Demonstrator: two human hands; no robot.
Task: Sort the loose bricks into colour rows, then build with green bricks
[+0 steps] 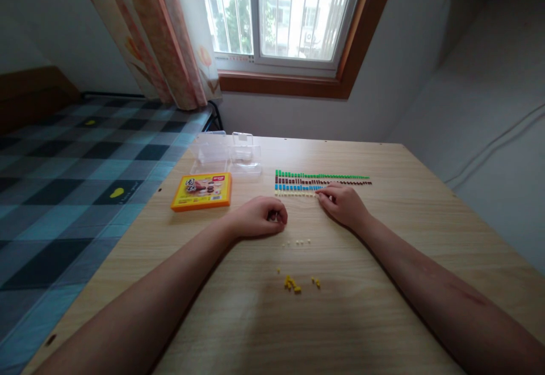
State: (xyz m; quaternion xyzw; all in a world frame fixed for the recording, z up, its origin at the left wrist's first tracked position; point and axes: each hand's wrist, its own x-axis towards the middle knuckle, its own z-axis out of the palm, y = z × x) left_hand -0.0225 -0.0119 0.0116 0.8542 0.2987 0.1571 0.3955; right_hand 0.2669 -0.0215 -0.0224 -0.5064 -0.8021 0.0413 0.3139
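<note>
My right hand (342, 203) rests on the table with thumb and index finger pinched on a small cream building block (317, 195) at the right end of a row of cream blocks (293, 194). Beyond that row lie parallel rows of blue blocks (298, 188), brown blocks (293, 181) and green blocks (306, 176). My left hand (259, 216) lies on its side, left of the rows, with its fingers curled in; what they hold is hidden. Several loose cream blocks (302, 242) lie nearer to me, and a small pile of yellow blocks (290, 283) is closer still.
A yellow-orange box (201, 192) with printed pictures lies at the left of the wooden table (383, 295). Behind it stand clear plastic cases (246, 162) with lids raised. A bed with a checked cover (102, 154) adjoins on the left; a window (293, 17) is ahead.
</note>
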